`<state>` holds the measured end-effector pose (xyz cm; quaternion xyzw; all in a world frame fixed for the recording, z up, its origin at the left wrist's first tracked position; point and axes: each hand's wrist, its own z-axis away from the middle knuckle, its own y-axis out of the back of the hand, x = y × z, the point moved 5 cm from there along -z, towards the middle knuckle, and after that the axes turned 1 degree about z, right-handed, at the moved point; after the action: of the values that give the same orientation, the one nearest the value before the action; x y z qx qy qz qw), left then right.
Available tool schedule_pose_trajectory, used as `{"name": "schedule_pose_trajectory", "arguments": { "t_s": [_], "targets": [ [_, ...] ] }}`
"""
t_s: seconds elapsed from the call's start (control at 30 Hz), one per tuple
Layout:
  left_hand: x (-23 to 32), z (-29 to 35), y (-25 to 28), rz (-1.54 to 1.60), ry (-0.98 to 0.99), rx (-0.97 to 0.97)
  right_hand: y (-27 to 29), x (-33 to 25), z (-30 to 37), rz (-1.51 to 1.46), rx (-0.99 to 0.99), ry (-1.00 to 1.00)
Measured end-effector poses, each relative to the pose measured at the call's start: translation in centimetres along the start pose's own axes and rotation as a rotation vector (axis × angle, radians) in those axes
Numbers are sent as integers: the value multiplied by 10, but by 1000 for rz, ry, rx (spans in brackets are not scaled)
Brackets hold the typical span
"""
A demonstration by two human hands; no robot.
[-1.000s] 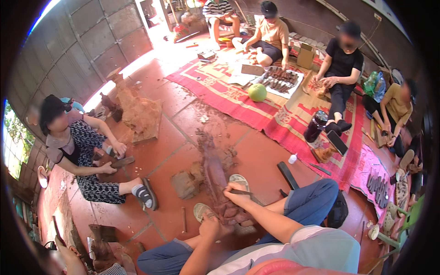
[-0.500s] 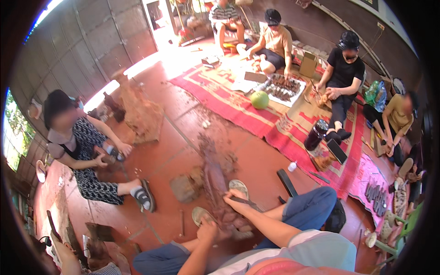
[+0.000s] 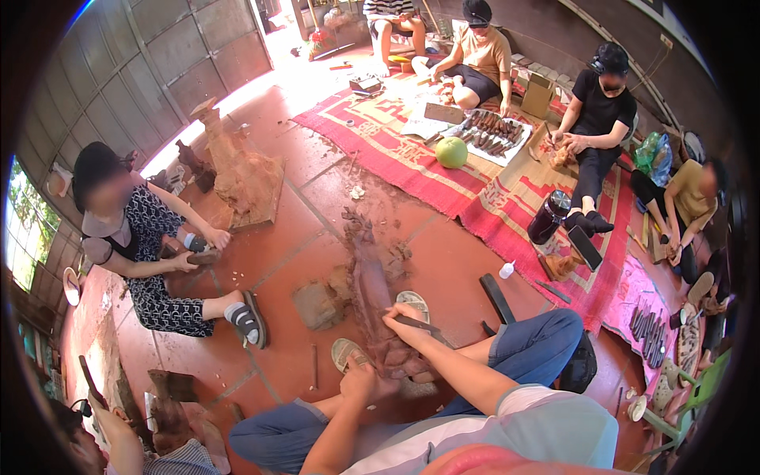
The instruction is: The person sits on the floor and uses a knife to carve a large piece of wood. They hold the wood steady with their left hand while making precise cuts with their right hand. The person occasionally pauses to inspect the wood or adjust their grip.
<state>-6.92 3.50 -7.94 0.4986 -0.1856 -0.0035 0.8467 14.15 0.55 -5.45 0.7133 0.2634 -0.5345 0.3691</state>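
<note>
A long reddish-brown wood carving lies on the floor between my feet, its knobbly, rounded end nearest me. My right hand is closed round a slim dark carving tool beside the carving's right edge. The tool's working tip is too small to make out. My left hand is at the carving's near left side, thumb up and fingers bent against the rounded end. Some of its fingertips are blurred. A rough block of brown wood touches the carving's left side.
Dark bars lie right of my knee; a thin stick lies on the left. A person sits at left with a wood piece. Others work around a red patterned mat bearing a green fruit, a flask and a phone.
The view has shifted slightly. My hands stay at nearly the same places on and beside the carving, and my right hand keeps the tool. The person at left has moved their hands a little.
</note>
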Motion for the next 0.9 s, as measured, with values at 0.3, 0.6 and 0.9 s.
{"name": "schedule_pose_trajectory", "arguments": {
  "t_s": [0.3, 0.6, 0.9],
  "targets": [
    [-6, -2, -4, -21, -9, 1, -4, 14, 12, -68, 24, 22],
    [11, 10, 11, 23, -35, -19, 9, 0, 8, -17, 3, 68],
    [6, 1, 1, 1, -40, 10, 8, -2, 9, -51, -9, 30]
  ]
}}
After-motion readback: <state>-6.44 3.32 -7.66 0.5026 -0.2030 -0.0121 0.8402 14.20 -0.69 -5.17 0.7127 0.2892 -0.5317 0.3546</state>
